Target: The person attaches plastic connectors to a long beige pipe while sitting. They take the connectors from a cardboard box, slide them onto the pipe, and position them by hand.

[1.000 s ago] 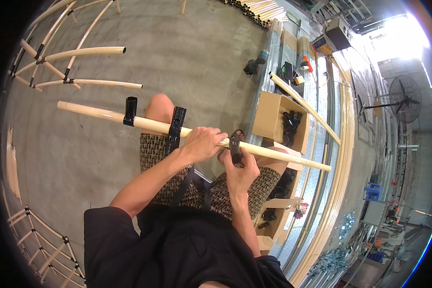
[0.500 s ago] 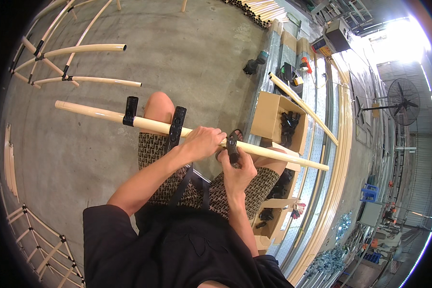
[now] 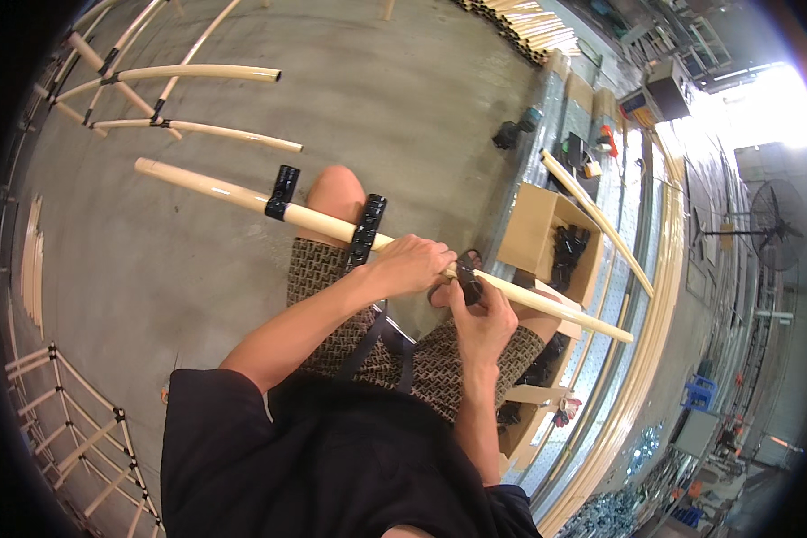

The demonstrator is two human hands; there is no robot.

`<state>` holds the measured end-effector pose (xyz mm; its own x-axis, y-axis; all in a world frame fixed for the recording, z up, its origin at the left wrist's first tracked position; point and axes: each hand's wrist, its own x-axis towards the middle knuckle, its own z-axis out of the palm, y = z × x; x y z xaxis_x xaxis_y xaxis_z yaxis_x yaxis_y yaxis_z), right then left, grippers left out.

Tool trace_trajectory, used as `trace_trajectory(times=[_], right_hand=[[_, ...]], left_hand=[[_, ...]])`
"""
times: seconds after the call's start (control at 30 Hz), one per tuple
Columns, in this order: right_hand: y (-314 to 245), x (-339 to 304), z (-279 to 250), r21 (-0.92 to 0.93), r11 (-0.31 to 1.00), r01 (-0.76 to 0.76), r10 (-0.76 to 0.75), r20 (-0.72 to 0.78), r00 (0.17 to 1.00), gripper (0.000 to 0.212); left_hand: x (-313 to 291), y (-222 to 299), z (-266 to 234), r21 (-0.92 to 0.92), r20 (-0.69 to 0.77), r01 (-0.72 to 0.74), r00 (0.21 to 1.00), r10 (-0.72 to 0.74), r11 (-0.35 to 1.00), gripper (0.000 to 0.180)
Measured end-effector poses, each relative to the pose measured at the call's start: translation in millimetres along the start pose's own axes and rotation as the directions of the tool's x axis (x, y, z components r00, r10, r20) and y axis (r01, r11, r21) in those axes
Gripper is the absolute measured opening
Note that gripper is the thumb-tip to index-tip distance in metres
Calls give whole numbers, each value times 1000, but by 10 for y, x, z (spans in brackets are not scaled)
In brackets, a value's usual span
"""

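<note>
A long cream pipe lies slantwise across my lap, over both knees. Two black pipe joints, one toward its left end and another nearer its middle, sit around it with sockets sticking out. My left hand is closed over the pipe, just right of the middle joint. A third black pipe joint sits around the pipe beside that hand. My right hand pinches this third joint from below with thumb and fingers, partly hiding it.
Open cardboard boxes of black joints stand at my right, with a loose cream pipe beyond. Frames of joined pipes stand at the far left and near left. A pipe stack lies far ahead; a fan stands far right.
The whole view has swung, so the surroundings sit further right in the picture. Both hands keep their hold on the pipe and the third joint, whose body has turned slightly.
</note>
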<state>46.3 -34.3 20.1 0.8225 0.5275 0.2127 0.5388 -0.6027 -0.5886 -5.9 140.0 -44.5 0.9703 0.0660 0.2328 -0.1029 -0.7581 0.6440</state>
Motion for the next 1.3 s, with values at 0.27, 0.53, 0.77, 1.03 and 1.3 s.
trace_trajectory(times=[0.27, 0.53, 0.77, 1.03, 1.3], right_hand=[[393, 42, -234, -4, 925, 379, -376, 113, 919, 58], [734, 105, -36, 44, 878, 477, -478, 137, 868, 61], [788, 32, 126, -61, 822, 567, -568, 6, 823, 60], [674, 4, 231, -96, 874, 476, -482, -55, 874, 55], [643, 20, 279, -116, 859, 498, -511, -147, 847, 44]], left_hand=[[4, -1, -88, 3, 75, 16, 997, -17, 1000, 32], [-41, -15, -144, 32, 81, -20, 997, 17, 999, 35], [-45, 21, -109, 57, 1, -69, 998, 69, 996, 30], [-31, 26, -146, 61, 57, -32, 998, 29, 998, 35], [-37, 42, -182, 54, 7, -45, 999, 45, 998, 37]])
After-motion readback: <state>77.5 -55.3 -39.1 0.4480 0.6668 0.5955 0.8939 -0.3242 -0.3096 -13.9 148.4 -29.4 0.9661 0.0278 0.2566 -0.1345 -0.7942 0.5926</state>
